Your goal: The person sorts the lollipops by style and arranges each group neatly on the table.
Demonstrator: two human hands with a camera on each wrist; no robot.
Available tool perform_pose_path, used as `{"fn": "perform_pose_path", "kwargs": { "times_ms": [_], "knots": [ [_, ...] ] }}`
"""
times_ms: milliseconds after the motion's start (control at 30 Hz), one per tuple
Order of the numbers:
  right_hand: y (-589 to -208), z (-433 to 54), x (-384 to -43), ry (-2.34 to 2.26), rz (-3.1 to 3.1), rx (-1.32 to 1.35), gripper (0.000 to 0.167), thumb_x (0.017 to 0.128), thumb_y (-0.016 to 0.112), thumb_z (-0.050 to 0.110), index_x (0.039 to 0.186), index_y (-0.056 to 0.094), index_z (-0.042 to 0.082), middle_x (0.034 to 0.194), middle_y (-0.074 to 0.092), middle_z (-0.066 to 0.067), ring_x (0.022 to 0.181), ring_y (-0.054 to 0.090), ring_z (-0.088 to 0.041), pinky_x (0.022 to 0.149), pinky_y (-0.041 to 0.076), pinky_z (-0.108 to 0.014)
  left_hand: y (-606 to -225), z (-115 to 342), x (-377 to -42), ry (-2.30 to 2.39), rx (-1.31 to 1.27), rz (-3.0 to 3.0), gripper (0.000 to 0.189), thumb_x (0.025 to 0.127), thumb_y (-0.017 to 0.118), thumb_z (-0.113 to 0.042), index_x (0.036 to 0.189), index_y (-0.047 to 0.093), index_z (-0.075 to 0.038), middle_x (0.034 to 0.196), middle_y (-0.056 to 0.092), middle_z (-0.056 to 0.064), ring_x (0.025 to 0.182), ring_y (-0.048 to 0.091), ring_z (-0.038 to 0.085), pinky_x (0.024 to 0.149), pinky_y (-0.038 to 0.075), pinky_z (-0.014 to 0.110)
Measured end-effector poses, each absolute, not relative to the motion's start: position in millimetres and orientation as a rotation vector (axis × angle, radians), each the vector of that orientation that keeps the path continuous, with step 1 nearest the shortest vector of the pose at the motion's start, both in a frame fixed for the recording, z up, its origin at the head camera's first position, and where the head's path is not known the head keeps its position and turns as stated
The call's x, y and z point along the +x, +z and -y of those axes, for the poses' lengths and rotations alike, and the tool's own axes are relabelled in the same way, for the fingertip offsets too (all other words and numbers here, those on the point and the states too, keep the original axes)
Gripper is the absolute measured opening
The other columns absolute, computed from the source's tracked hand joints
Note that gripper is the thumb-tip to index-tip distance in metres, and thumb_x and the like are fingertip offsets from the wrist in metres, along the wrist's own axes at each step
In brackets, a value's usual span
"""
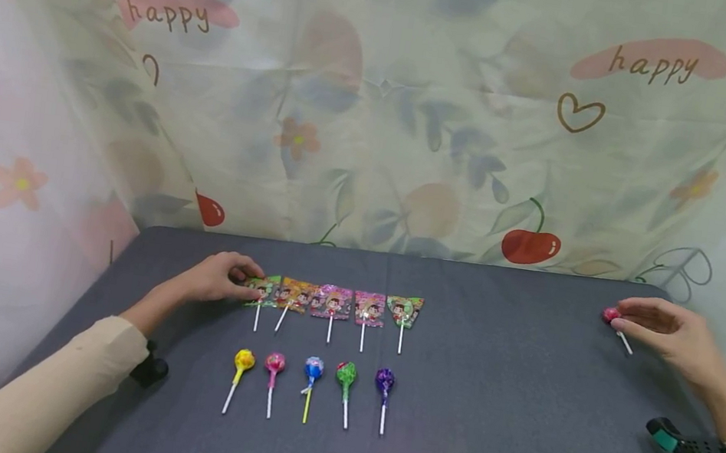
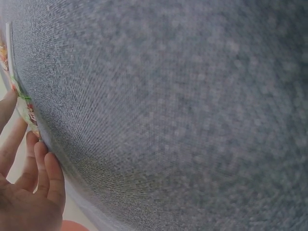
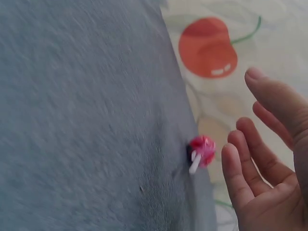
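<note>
My left hand (image 1: 224, 274) is at the left end of a row of flat-wrapped lollipops, its thumb and forefinger pinching the edge of the green-wrapped lollipop (image 1: 266, 290). In the left wrist view that green wrapper (image 2: 30, 113) shows at the fingertips, and its white stick points away from the hand (image 2: 33, 192). Far to the right, my right hand (image 1: 675, 332) is beside a red-pink round lollipop (image 1: 611, 315) with a white stick. The right wrist view shows its fingers spread and relaxed, a small gap from the lollipop (image 3: 202, 151).
Along the row lie orange (image 1: 295, 294), purple-pink (image 1: 331, 302), pink (image 1: 368, 308) and green (image 1: 404, 310) wrapped lollipops. Nearer are round yellow (image 1: 243, 361), pink (image 1: 275, 363), blue (image 1: 313, 368), green (image 1: 346, 373) and purple (image 1: 385, 381) ones. A patterned curtain (image 1: 380, 105) hangs behind the grey table (image 1: 481, 429).
</note>
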State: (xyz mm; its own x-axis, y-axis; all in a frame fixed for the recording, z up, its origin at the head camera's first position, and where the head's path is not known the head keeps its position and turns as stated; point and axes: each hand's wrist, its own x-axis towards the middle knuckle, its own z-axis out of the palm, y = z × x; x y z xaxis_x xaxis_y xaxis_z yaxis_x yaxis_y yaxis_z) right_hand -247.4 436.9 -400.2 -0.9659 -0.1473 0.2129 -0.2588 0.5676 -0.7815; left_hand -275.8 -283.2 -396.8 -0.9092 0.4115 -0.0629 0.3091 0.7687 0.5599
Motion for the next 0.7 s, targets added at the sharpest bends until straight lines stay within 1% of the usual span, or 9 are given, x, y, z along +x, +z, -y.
{"fn": "perform_pose_path", "kwargs": {
  "times_ms": [133, 200, 267, 300, 400, 467, 533, 700],
  "knots": [
    [-401.1, -445.4, -254.5, 1.265, 2.726, 0.295, 0.046, 0.094, 0.076, 0.014, 0.134, 0.06, -0.002, 0.115, 0.068, 0.015, 0.102, 0.059, 0.006, 0.076, 0.044, -0.01, -397.2, 282.9, -277.3, 0.818, 0.565, -2.785, 0.039, 0.094, 0.077, -0.025, 0.123, 0.069, -0.001, 0.119, 0.066, 0.015, 0.112, 0.061, 0.037, 0.094, 0.047, 0.054],
    [-403.2, -448.9, -258.5, 1.227, 2.758, 0.293, 0.051, 0.094, 0.077, 0.018, 0.138, 0.057, 0.0, 0.119, 0.063, 0.018, 0.106, 0.054, 0.01, 0.076, 0.043, -0.01, -397.7, 282.6, -278.1, 0.811, 0.558, -2.787, 0.039, 0.094, 0.077, -0.025, 0.123, 0.07, -0.001, 0.119, 0.066, 0.015, 0.112, 0.061, 0.036, 0.094, 0.047, 0.054],
    [-406.1, -451.5, -263.6, 1.194, 2.78, 0.287, 0.056, 0.093, 0.078, 0.021, 0.139, 0.056, 0.0, 0.123, 0.061, 0.014, 0.106, 0.051, 0.011, 0.076, 0.043, -0.009, -398.0, 282.3, -278.2, 0.809, 0.554, -2.788, 0.039, 0.093, 0.077, -0.025, 0.123, 0.07, -0.002, 0.118, 0.067, 0.014, 0.112, 0.061, 0.036, 0.094, 0.047, 0.054],
    [-407.6, -452.4, -266.2, 1.179, 2.789, 0.283, 0.057, 0.093, 0.079, 0.022, 0.139, 0.055, 0.0, 0.125, 0.061, 0.009, 0.106, 0.05, 0.012, 0.075, 0.043, -0.009, -398.1, 282.0, -278.2, 0.805, 0.561, -2.788, 0.039, 0.093, 0.077, -0.026, 0.123, 0.07, -0.002, 0.118, 0.067, 0.014, 0.111, 0.062, 0.036, 0.094, 0.047, 0.054],
    [-412.5, -454.2, -273.5, 1.15, 2.804, 0.305, 0.058, 0.093, 0.079, 0.021, 0.139, 0.054, -0.002, 0.129, 0.061, -0.01, 0.102, 0.051, 0.013, 0.074, 0.044, -0.01, -397.8, 281.5, -277.8, 0.802, 0.556, -2.792, 0.038, 0.093, 0.077, -0.025, 0.123, 0.07, -0.002, 0.118, 0.067, 0.014, 0.111, 0.061, 0.036, 0.094, 0.047, 0.054],
    [-415.7, -454.5, -277.2, 1.139, 2.799, 0.324, 0.055, 0.093, 0.079, 0.019, 0.137, 0.055, -0.003, 0.126, 0.061, -0.017, 0.099, 0.053, 0.013, 0.073, 0.044, -0.01, -397.2, 281.3, -277.5, 0.801, 0.554, -2.792, 0.038, 0.093, 0.077, -0.025, 0.123, 0.07, -0.002, 0.118, 0.067, 0.014, 0.111, 0.061, 0.036, 0.094, 0.047, 0.054],
    [-418.2, -454.0, -279.8, 1.139, 2.789, 0.356, 0.052, 0.092, 0.078, 0.015, 0.135, 0.056, -0.005, 0.122, 0.063, -0.019, 0.096, 0.056, 0.011, 0.072, 0.045, -0.012, -396.5, 281.2, -277.3, 0.802, 0.547, -2.793, 0.039, 0.093, 0.077, -0.025, 0.123, 0.07, -0.002, 0.118, 0.066, 0.014, 0.111, 0.061, 0.036, 0.095, 0.047, 0.054],
    [-421.7, -449.3, -285.6, 1.085, 2.786, 0.372, 0.042, 0.091, 0.079, 0.013, 0.125, 0.063, -0.007, 0.11, 0.068, -0.016, 0.087, 0.061, 0.003, 0.068, 0.047, -0.014, -396.7, 281.2, -278.1, 0.799, 0.544, -2.79, 0.039, 0.094, 0.077, -0.026, 0.123, 0.07, -0.002, 0.119, 0.066, 0.015, 0.112, 0.061, 0.037, 0.094, 0.047, 0.054]
  ]
}}
